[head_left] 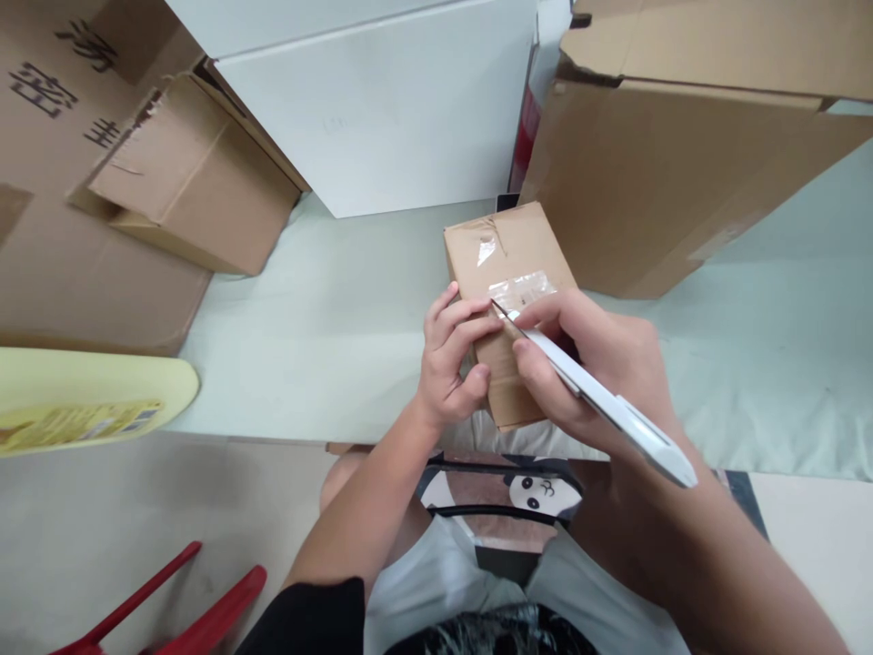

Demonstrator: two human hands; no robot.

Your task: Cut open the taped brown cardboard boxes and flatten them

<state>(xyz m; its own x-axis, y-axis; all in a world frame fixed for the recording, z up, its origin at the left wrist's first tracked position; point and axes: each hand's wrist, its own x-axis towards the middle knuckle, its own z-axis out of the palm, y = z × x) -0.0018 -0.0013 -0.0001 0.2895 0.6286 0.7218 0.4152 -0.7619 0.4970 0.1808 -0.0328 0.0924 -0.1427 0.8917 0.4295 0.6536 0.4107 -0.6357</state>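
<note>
Two hands on one small box, top closed, tool tip at the tape

Right hand [600, 355]: fingers closed pen-style round a slim white tool [614, 406], dark pointed tip out front. Looks like a cutter; can't confirm.

Left hand [450, 364]: fingers spread, not wrapped, tips resting over the near-left edge and top of the small box [505, 250], thumb lower down its side. Reads as steadying.

Tool tip sits right beside the left fingertips, at the left end of the clear tape [528, 287]. Touching or just above: can't tell.

Status, my read: box positioned, tool in hand, tip lined up. Not done: top panel shut, tape in place, no clear cut I can make out. A torn, shiny patch [486, 250] lies past the left fingertips, so some wear or peeling there. Early stage; tape and top both left to deal with.

Further out: box is on the cloth-covered surface [355, 309]. Big brown carton [647, 191] up and right of the right fingers; white box [388, 118] beyond the left fingers. Flapped carton [225, 186] and large printed carton [102, 273] well off to their left; pale yellow container [88, 377] left and nearer the body.
</note>
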